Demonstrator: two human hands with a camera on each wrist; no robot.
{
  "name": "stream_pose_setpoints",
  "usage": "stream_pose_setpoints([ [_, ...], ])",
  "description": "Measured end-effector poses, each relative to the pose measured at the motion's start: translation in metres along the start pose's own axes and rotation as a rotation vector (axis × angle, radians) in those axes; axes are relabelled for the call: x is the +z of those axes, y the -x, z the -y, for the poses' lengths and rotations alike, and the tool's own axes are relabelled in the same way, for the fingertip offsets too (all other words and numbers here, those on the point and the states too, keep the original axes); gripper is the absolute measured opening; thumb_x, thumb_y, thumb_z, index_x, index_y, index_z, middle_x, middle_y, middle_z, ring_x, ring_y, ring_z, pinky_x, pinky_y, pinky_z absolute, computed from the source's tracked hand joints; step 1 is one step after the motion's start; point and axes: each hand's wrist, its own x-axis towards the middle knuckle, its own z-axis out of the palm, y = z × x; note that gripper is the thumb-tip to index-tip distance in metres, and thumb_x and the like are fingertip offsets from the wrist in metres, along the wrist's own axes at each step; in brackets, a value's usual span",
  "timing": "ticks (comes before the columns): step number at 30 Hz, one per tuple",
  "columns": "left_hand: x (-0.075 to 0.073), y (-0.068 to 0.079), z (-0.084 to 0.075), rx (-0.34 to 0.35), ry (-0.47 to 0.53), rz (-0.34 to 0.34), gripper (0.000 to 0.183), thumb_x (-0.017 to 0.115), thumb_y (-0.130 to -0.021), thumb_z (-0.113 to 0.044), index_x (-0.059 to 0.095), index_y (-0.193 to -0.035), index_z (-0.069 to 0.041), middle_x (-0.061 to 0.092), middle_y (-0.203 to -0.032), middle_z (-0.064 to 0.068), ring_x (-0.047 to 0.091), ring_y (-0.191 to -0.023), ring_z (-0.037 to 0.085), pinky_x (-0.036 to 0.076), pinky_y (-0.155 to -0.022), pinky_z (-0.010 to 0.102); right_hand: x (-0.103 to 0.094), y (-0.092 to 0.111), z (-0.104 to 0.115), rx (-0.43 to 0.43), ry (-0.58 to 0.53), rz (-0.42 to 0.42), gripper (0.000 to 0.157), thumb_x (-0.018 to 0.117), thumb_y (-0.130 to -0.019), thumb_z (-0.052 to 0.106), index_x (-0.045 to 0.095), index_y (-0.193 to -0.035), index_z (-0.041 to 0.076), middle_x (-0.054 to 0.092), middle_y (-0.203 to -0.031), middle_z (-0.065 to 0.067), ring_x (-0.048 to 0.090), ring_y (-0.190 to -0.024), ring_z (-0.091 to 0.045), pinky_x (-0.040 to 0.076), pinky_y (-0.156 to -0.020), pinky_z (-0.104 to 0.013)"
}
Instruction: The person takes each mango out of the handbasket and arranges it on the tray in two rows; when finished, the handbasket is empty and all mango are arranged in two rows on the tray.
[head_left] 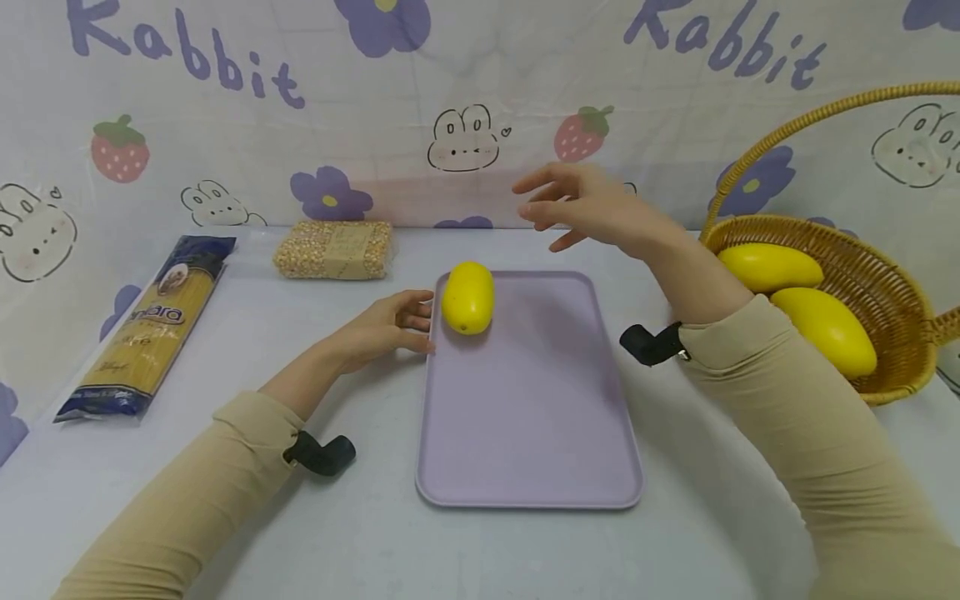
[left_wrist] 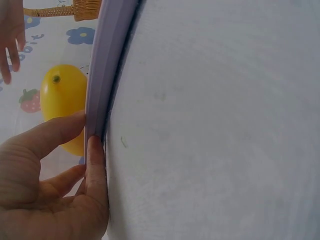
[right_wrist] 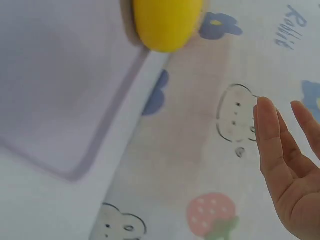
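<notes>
Indoor tabletop set-up, room type unclear: white table (head_left: 360,533) before a rabbit-pattern backdrop (head_left: 517,50).

The backdrop (head_left: 247,154) reads "Rabbit"; the pasta packet (head_left: 156,325) shows letters ending "ara".

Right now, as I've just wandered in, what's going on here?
A person's left hand touches the left edge of a flat, lilac rectangular tray. One smooth, yellow oval fruit lies in the tray's far left corner. The person's right hand is raised in the air, fingers apart, holding nothing. To the right, two more yellow fruits sit in a brown woven basket.
</notes>
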Motion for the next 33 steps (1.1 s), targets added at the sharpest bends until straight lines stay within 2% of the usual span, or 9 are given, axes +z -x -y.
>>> stream_pose_setpoints([
  [6,0.0,0.0,0.0,-0.006,0.002,0.002,0.085,0.07,-0.087,-0.007,0.021,-0.157,-0.007,0.039,-0.152,0.019,0.043,-0.136,0.032,0.036,-0.119,0.047,-0.023,0.025,0.008,-0.021,0.031,-0.036,0.051,0.061,-0.096,0.039,0.05,-0.142,0.02,0.054,-0.144,-0.01,0.059,-0.113,-0.02,0.06,-0.081,-0.026],
  [11,0.0,0.0,0.0,-0.007,-0.001,-0.004,0.086,0.07,-0.086,-0.007,0.021,-0.157,-0.007,0.04,-0.151,0.018,0.044,-0.135,0.032,0.036,-0.119,0.046,-0.042,0.044,0.008,-0.016,0.072,-0.074,0.052,0.062,-0.095,0.042,0.05,-0.142,0.024,0.054,-0.143,-0.008,0.064,-0.104,-0.015,0.059,-0.079,-0.021],
  [19,0.0,0.0,0.0,-0.003,-0.003,-0.001,0.086,0.07,-0.086,-0.007,0.021,-0.157,-0.007,0.04,-0.152,0.018,0.044,-0.135,0.032,0.036,-0.119,0.046,-0.076,0.072,-0.01,-0.134,0.038,-0.123,0.042,0.059,-0.098,0.029,0.053,-0.14,0.022,0.061,-0.133,0.002,0.064,-0.108,-0.009,0.059,-0.077,-0.019],
  [21,0.0,0.0,0.0,-0.005,-0.003,-0.001,0.086,0.07,-0.086,-0.007,0.021,-0.157,-0.008,0.04,-0.152,0.018,0.044,-0.136,0.032,0.035,-0.119,0.046,-0.083,0.077,-0.016,-0.139,0.047,-0.13,0.041,0.059,-0.099,0.027,0.054,-0.139,0.021,0.063,-0.129,0.005,0.066,-0.105,-0.008,0.058,-0.077,-0.018],
  [28,0.0,0.0,0.0,-0.007,-0.007,-0.001,0.086,0.07,-0.086,-0.008,0.022,-0.157,-0.008,0.039,-0.152,0.018,0.044,-0.136,0.032,0.035,-0.12,0.047,-0.105,0.094,-0.043,-0.096,0.113,-0.093,0.041,0.056,-0.1,0.022,0.052,-0.141,0.019,0.064,-0.126,0.006,0.066,-0.105,-0.005,0.056,-0.081,-0.014],
  [33,0.0,-0.001,0.0,-0.011,0.004,-0.002,0.086,0.071,-0.085,-0.007,0.023,-0.156,-0.008,0.039,-0.152,0.017,0.043,-0.137,0.032,0.035,-0.12,0.047,-0.114,0.102,-0.068,-0.002,0.2,-0.073,0.04,0.057,-0.1,0.026,0.054,-0.139,0.022,0.067,-0.121,0.014,0.067,-0.101,-0.004,0.054,-0.08,-0.013],
])
